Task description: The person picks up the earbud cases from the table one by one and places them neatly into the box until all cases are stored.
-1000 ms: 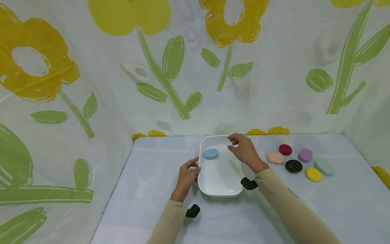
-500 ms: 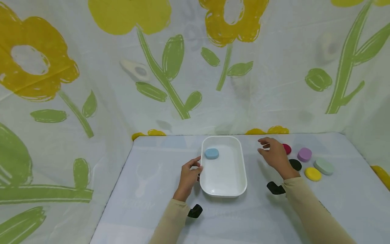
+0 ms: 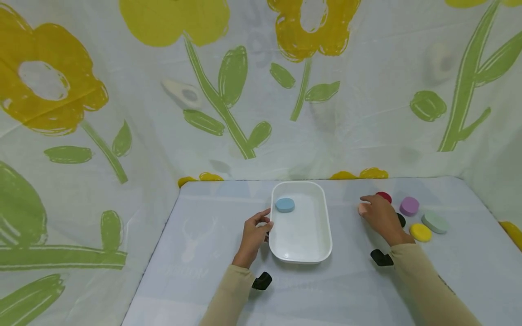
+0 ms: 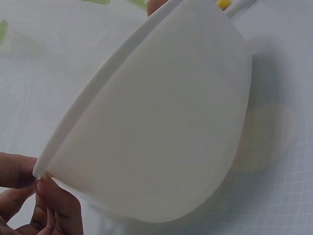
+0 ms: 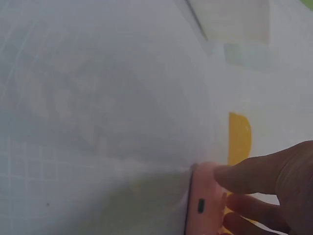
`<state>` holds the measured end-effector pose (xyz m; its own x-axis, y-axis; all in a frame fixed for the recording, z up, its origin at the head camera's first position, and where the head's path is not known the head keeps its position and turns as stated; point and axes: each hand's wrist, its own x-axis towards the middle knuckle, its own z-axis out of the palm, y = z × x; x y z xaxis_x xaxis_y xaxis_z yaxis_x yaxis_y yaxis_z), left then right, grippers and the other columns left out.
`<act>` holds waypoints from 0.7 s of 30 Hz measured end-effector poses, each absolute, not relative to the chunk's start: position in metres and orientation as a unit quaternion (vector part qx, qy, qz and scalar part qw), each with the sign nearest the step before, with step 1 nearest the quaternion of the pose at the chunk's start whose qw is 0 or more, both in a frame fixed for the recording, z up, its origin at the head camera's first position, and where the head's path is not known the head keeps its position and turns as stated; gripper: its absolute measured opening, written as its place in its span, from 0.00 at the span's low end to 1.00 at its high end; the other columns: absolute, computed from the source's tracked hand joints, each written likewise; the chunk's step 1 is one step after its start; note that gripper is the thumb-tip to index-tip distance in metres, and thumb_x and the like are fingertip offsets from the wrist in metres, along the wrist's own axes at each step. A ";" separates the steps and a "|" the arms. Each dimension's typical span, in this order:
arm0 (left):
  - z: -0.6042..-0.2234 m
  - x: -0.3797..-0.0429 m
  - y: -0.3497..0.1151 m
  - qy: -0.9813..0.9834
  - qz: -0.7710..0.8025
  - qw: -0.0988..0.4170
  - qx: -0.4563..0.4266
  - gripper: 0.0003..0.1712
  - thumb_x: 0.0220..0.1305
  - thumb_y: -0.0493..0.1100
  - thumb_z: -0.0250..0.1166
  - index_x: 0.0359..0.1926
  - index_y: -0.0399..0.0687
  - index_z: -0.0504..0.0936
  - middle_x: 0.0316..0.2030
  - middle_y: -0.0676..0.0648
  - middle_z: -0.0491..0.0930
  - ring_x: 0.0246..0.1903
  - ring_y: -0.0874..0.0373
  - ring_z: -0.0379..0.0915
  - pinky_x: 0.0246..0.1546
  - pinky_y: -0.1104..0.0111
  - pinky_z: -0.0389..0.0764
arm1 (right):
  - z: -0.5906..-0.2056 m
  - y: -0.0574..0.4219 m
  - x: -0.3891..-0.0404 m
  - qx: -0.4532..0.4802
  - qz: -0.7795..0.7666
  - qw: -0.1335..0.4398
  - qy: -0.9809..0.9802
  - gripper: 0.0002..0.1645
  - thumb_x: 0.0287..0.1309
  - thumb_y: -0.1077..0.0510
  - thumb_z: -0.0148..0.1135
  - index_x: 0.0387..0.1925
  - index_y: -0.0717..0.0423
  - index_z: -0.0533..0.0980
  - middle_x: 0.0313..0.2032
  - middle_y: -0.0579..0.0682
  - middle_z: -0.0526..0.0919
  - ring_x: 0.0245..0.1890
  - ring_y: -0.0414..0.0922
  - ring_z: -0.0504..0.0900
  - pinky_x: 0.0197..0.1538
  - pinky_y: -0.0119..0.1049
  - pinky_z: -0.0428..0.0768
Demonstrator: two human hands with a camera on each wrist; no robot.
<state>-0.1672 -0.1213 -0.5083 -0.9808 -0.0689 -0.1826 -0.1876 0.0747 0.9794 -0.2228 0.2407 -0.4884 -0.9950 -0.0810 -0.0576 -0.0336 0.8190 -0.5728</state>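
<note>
While the left hand (image 3: 254, 231) pinches the white tray (image 3: 302, 246) rim, the right hand (image 3: 381, 216) apparently grips the pink piece (image 3: 361, 208).

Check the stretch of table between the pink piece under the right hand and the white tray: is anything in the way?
Nothing visible. The right hand touches the pink piece, and only bare table lies between it and the white tray. The left hand holds the tray's far side, and a blue piece sits inside.

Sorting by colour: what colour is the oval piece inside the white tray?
Light blue oval piece, clearest in the head view.
</note>
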 end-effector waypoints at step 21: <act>-0.508 -0.167 -0.121 0.727 0.679 0.052 -0.087 0.25 0.76 0.33 0.62 0.71 0.40 0.78 0.47 0.41 0.75 0.26 0.54 0.72 0.25 0.69 0.78 | -0.502 0.243 -0.225 -0.058 -0.260 0.011 0.964 0.25 0.64 0.69 0.68 0.60 0.79 0.76 0.56 0.76 0.80 0.59 0.72 0.75 0.65 0.71 0.73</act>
<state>-0.1667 -0.1207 -0.5077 -0.9794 -0.0560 -0.1938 -0.1972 0.0634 0.9783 -0.2248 0.2431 -0.5024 -0.9930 -0.1179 0.0098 -0.1069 0.8579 -0.5025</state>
